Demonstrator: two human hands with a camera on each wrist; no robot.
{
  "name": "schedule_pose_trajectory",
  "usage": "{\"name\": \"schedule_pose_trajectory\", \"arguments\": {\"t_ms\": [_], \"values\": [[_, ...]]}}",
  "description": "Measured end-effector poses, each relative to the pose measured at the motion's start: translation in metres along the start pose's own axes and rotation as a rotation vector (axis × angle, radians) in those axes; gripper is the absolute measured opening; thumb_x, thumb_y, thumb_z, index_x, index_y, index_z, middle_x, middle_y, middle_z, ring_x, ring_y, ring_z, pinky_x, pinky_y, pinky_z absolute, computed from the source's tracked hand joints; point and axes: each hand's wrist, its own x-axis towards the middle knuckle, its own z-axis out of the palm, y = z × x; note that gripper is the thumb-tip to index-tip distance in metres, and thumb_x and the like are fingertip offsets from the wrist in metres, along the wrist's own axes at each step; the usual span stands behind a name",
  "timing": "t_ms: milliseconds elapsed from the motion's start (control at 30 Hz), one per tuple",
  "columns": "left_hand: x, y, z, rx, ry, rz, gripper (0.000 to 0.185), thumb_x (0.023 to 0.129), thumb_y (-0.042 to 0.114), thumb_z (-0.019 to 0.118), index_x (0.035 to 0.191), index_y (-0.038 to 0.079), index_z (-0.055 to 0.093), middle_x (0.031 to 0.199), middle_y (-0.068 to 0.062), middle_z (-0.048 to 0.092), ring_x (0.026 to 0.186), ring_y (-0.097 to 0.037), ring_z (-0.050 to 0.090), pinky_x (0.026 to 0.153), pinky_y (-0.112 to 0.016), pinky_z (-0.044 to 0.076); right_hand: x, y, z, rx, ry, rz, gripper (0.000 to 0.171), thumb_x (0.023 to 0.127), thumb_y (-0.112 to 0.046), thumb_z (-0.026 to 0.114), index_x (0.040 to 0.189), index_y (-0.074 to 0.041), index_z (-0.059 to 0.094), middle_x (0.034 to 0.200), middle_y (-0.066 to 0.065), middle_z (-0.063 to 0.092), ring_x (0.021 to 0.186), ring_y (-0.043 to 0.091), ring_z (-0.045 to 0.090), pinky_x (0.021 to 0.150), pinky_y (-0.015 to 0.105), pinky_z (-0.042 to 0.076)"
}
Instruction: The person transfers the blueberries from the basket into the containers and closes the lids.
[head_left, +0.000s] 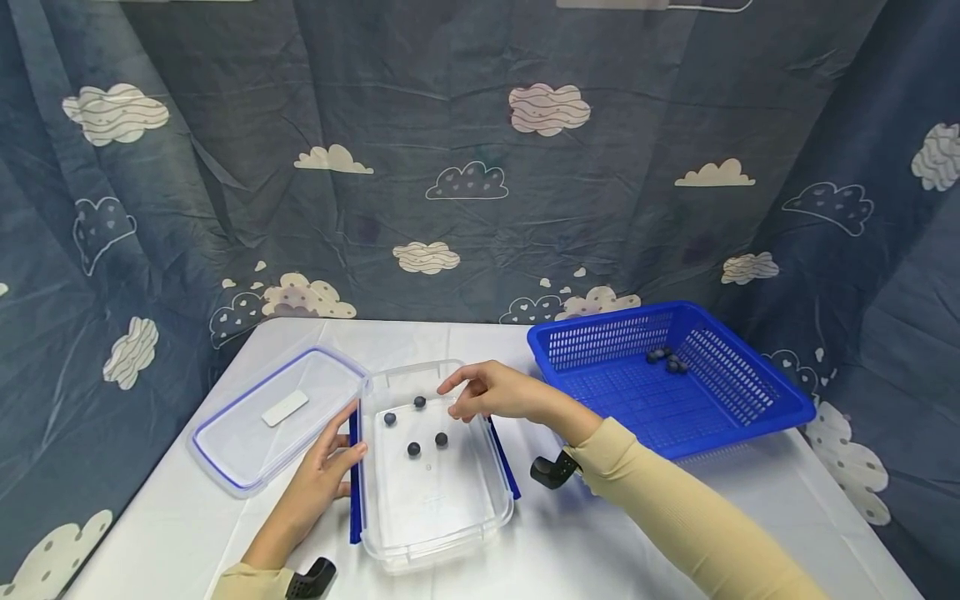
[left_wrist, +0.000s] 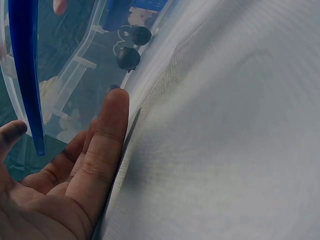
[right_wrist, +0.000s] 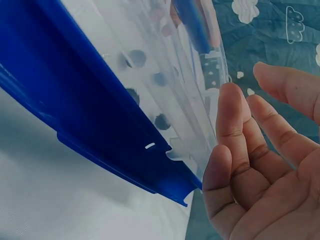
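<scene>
my right hand [head_left: 491, 392] hovers empty, fingers loosely spread, over the far end of the clear container [head_left: 450, 521], blueberries [head_left: 441, 439] just below-left; left hand [head_left: 326, 471] flat on its left wall

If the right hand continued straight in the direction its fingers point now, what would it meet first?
The right hand hovers over the clear container, fingers pointing left. Probably it would first meet the container's left wall, or pass above it toward the lid; depth is unclear.

A blue cloud-print curtain [head_left: 465, 167] hangs behind the white-covered table [head_left: 600, 550].
</scene>
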Motion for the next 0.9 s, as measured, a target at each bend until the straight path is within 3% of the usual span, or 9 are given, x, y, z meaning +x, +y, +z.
{"name": "schedule_pose_trajectory", "arguments": {"t_ms": [200,367,533,600,733,900], "values": [[-0.001,0.000,0.000,-0.002,-0.001,0.003,0.070,0.110,0.023,0.060,0.171,0.033,0.027,0.140,-0.029,0.052,0.105,-0.022,0.068,0.076,-0.038,0.067,0.000,0.002,-0.002,0.007,0.002,0.000,0.035,0.101,-0.015,0.074,0.134,-0.005,0.070,0.089,0.001,0.078,0.083,0.013,0.070,0.073,0.027,0.052],[0.000,0.000,0.000,0.004,0.006,-0.001,0.070,0.110,0.023,0.060,0.171,0.034,0.028,0.139,-0.028,0.053,0.107,-0.022,0.068,0.076,-0.037,0.067,-0.001,0.002,-0.006,-0.003,0.011,0.017,0.033,0.102,-0.016,0.073,0.133,-0.007,0.070,0.092,0.009,0.078,0.084,0.016,0.069,0.074,0.026,0.052],[0.000,0.001,0.000,0.010,0.012,-0.013,0.069,0.110,0.025,0.061,0.170,0.036,0.029,0.138,-0.028,0.053,0.108,-0.023,0.067,0.076,-0.037,0.066,-0.004,0.003,-0.012,-0.005,0.034,0.037,0.032,0.102,-0.017,0.074,0.132,-0.009,0.071,0.089,0.006,0.077,0.086,0.018,0.069,0.073,0.026,0.049],[0.000,0.000,0.000,0.012,0.012,-0.013,0.069,0.110,0.025,0.061,0.170,0.035,0.029,0.138,-0.028,0.053,0.108,-0.023,0.067,0.076,-0.037,0.067,-0.006,0.005,-0.015,-0.007,0.044,0.040,0.032,0.101,-0.018,0.074,0.132,-0.009,0.072,0.089,0.004,0.077,0.084,0.014,0.069,0.074,0.029,0.051],[0.000,-0.001,0.000,0.017,0.016,-0.013,0.069,0.110,0.026,0.061,0.170,0.034,0.028,0.139,-0.029,0.053,0.108,-0.023,0.068,0.077,-0.038,0.067,-0.009,0.008,-0.021,-0.012,0.060,0.052,0.032,0.102,-0.021,0.074,0.132,-0.012,0.072,0.098,0.013,0.079,0.087,0.014,0.070,0.080,0.036,0.055],[0.000,-0.002,0.000,0.025,0.021,-0.017,0.069,0.110,0.025,0.061,0.170,0.034,0.029,0.138,-0.028,0.053,0.107,-0.022,0.067,0.076,-0.037,0.067,-0.014,0.011,-0.031,-0.009,0.078,0.073,0.036,0.102,-0.024,0.074,0.136,-0.011,0.071,0.100,0.006,0.079,0.092,0.016,0.071,0.081,0.032,0.056]]}}
